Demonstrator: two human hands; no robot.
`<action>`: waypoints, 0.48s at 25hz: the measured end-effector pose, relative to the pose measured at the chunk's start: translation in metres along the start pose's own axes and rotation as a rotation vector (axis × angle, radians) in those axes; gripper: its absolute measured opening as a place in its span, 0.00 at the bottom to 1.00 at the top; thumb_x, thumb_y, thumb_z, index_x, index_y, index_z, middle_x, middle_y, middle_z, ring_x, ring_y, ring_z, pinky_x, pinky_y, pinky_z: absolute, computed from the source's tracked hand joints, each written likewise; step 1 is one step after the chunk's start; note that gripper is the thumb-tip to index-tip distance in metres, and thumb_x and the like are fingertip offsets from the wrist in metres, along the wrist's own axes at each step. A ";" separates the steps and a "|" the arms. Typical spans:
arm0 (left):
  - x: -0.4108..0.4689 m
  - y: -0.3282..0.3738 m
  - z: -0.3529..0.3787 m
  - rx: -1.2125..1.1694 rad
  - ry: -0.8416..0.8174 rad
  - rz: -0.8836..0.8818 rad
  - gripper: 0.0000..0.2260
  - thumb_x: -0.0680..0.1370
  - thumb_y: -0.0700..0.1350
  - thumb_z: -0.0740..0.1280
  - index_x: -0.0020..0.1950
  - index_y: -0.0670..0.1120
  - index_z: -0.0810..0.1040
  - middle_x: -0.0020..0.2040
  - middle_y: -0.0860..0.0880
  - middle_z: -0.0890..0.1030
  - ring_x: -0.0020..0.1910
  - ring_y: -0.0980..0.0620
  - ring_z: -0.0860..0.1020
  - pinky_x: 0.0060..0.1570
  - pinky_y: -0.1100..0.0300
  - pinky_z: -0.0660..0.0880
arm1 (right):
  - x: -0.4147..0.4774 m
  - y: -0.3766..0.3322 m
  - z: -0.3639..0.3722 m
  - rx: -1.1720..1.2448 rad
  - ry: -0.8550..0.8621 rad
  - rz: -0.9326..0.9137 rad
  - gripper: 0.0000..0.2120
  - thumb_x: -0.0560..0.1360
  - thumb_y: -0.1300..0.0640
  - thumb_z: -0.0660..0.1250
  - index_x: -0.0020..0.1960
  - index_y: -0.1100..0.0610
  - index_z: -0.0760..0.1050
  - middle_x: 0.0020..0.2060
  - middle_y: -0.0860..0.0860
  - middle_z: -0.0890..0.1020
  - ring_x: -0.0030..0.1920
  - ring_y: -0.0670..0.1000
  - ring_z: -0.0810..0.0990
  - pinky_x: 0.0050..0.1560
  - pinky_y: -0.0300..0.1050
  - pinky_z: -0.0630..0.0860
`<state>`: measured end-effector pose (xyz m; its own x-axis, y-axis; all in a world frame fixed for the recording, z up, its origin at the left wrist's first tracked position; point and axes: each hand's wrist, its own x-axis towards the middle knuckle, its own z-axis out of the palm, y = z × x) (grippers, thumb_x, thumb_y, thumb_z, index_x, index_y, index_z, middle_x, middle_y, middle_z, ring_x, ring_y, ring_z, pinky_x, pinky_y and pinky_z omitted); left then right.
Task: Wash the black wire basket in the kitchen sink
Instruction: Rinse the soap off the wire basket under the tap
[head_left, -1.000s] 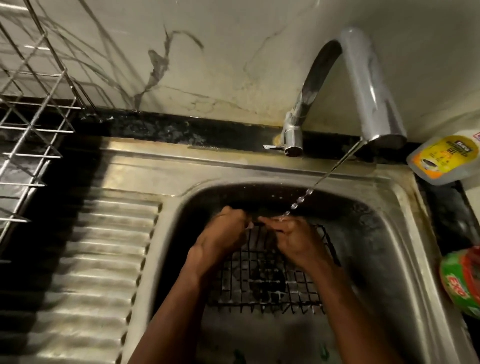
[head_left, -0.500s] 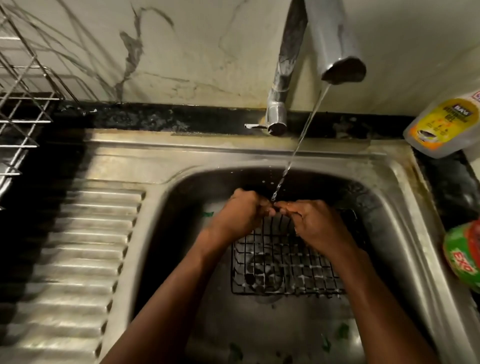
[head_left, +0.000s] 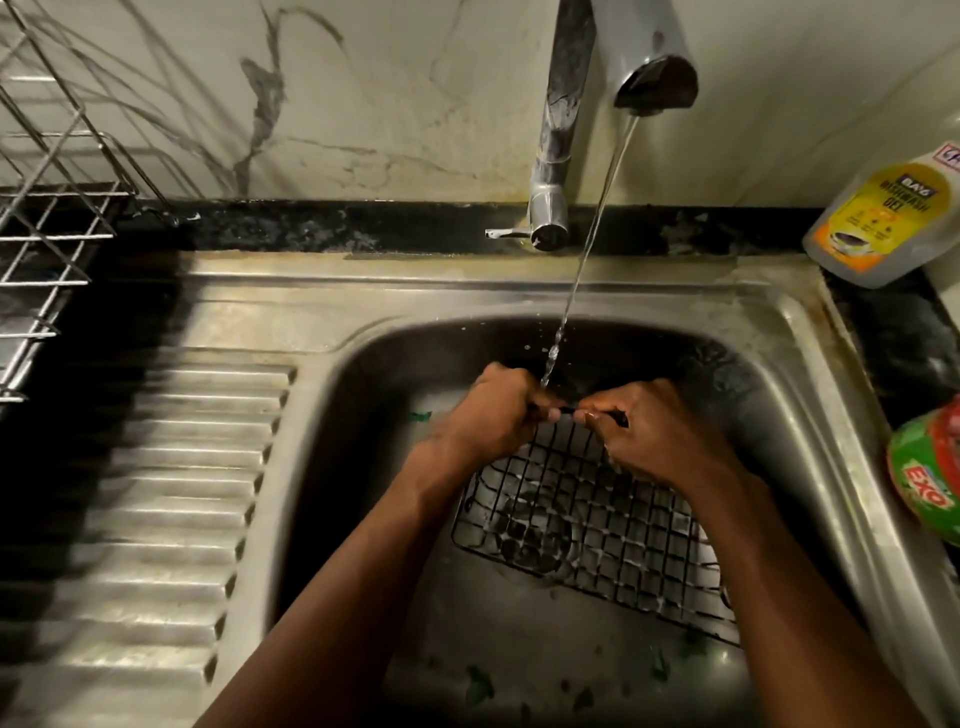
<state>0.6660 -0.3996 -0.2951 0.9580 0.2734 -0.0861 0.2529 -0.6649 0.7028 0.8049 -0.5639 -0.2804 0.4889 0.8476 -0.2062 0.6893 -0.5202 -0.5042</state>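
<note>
The black wire basket (head_left: 597, 525) sits tilted in the steel sink (head_left: 810, 415), over the drain. My left hand (head_left: 493, 415) and my right hand (head_left: 654, 431) both grip its far top rim, knuckles almost touching. A thin stream of water (head_left: 587, 249) runs from the chrome tap (head_left: 649, 62) and lands between my two hands on the rim. The basket's far side is hidden behind my hands.
A ribbed steel draining board (head_left: 171, 493) lies left of the sink. A metal dish rack (head_left: 47, 208) stands at the far left. A dish gel bottle (head_left: 883, 223) and a green Exo tub (head_left: 930, 473) sit on the right counter. Green scraps (head_left: 478, 686) lie on the sink floor.
The view has shifted so the tap now stands overhead and the stream falls more steeply. My hands stay gripped on the basket's rim, which has moved slightly right in the sink.
</note>
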 end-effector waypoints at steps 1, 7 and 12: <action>0.000 0.003 0.000 -0.016 -0.002 0.017 0.07 0.79 0.44 0.72 0.55 0.50 0.87 0.52 0.53 0.87 0.53 0.57 0.84 0.59 0.59 0.78 | -0.001 -0.001 0.001 -0.029 -0.009 0.001 0.08 0.79 0.49 0.67 0.55 0.40 0.83 0.39 0.42 0.85 0.35 0.43 0.80 0.39 0.49 0.82; -0.008 -0.012 -0.026 -0.122 0.117 -0.150 0.05 0.72 0.42 0.79 0.45 0.50 0.87 0.46 0.57 0.87 0.48 0.68 0.82 0.60 0.63 0.78 | -0.002 -0.004 0.007 -0.033 -0.007 0.014 0.09 0.79 0.46 0.67 0.56 0.41 0.83 0.46 0.41 0.86 0.41 0.44 0.81 0.42 0.46 0.81; -0.004 0.005 -0.001 0.021 0.101 -0.046 0.04 0.78 0.49 0.73 0.51 0.55 0.87 0.47 0.56 0.87 0.48 0.60 0.84 0.56 0.54 0.81 | -0.004 -0.009 0.004 -0.102 0.016 0.025 0.07 0.78 0.47 0.65 0.47 0.39 0.82 0.36 0.44 0.82 0.34 0.48 0.78 0.33 0.42 0.73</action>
<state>0.6638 -0.4036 -0.2904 0.9271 0.3720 -0.0459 0.3003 -0.6640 0.6848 0.7946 -0.5624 -0.2787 0.5149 0.8326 -0.2041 0.7269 -0.5502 -0.4110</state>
